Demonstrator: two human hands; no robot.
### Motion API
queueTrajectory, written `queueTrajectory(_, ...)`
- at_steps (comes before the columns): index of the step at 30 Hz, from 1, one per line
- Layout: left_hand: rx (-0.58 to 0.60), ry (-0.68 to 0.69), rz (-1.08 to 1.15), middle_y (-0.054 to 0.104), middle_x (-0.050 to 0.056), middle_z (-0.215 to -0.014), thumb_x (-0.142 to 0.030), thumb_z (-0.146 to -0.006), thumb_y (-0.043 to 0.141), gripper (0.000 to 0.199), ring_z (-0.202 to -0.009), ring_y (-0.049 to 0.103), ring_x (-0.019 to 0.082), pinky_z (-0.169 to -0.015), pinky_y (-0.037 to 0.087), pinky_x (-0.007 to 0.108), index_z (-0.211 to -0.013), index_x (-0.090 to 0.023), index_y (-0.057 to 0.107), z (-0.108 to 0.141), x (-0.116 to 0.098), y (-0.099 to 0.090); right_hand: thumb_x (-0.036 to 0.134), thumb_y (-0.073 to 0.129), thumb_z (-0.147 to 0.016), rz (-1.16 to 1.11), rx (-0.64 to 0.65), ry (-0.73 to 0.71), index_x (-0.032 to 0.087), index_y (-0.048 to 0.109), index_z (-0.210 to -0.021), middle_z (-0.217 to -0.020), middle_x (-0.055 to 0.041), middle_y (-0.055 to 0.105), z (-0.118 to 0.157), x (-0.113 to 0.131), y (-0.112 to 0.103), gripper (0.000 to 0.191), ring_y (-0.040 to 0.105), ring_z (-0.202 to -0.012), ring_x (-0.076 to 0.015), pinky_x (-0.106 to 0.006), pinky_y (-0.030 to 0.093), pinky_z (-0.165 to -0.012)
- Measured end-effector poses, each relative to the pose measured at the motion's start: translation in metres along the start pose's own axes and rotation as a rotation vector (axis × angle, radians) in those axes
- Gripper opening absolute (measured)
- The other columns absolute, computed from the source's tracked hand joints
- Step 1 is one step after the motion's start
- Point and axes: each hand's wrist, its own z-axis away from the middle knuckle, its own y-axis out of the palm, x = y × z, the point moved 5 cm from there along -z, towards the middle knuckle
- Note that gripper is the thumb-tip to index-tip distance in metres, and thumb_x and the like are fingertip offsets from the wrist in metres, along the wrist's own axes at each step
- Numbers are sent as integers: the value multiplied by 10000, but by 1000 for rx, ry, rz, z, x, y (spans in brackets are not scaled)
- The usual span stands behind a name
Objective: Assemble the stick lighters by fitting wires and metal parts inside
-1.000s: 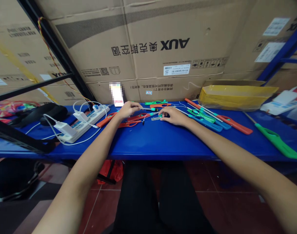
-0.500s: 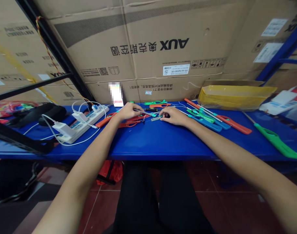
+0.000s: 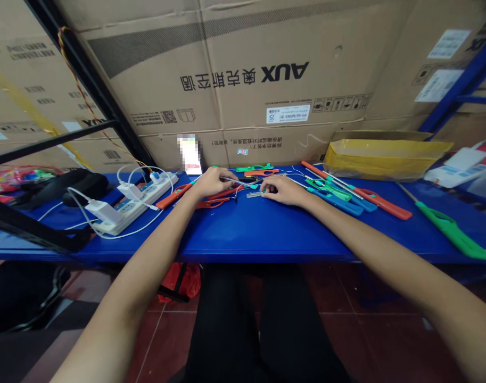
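Head view, left hand (image 3: 213,182) pinching thin rod (image 3: 240,182), right hand (image 3: 281,190) curled

Large brown cardboard boxes (image 3: 243,32) stand like a wall behind the blue counter (image 3: 227,234), the middle one printed with upside-down "AUX" lettering. Yellow tape (image 3: 47,125) runs down the cardboard at left; white labels (image 3: 449,43) are stuck on the cardboard at right. A slanting black metal post (image 3: 103,90) with a crossbar frames the left side, twisted wire (image 3: 83,94) trailing along it. A blue post (image 3: 450,106) leans at right. Below lies a floor (image 3: 370,340) of dark red tiles with pale joints, dimmer than the counter top.
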Motion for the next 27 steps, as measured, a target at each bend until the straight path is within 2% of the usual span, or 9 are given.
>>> queueTrajectory(6,28,-51,-17,795,55,-856,-277,-803,631,464,-700,623,203,-692,425,337,-1195,-213,871,1,-1,2,260,755,-981,-14,-7,16,235,785,-1092,-1035,-67,793,1,-1,0,117,701,-921,-233,-378,524,-845)
queueTrajectory(12,20,-62,71,783,53,-839,-261,-743,622,448,-744,673,206,-730,467,322,-1143,-182,807,0,0,5,249,766,-966,-7,-14,10,231,787,-1078,-989,-53,785,0,-4,1,116,693,-884,-219,-360,513,-828)
queueTrajectory(17,29,-55,139,778,45,-779,-271,-766,607,363,-709,656,194,-722,469,313,-1072,-177,777,2,-3,4,308,790,-971,-12,-20,29,218,789,-1211,-1004,-66,790,0,-4,0,257,696,-860,-222,-367,517,-835)
queueTrajectory(21,23,-54,122,764,40,-763,-287,-775,624,306,-700,642,186,-703,452,304,-1015,-187,783,2,-1,3,338,777,-990,10,-8,1,230,812,-1132,-1037,-67,796,0,-3,-1,181,693,-884,-221,-368,513,-851)
queueTrajectory(27,42,-66,102,782,49,-811,-305,-780,649,383,-738,670,202,-741,478,318,-1107,-186,808,0,3,6,326,787,-982,20,-6,-2,247,822,-1121,-1011,-53,789,0,-6,0,165,676,-873,-220,-375,505,-849)
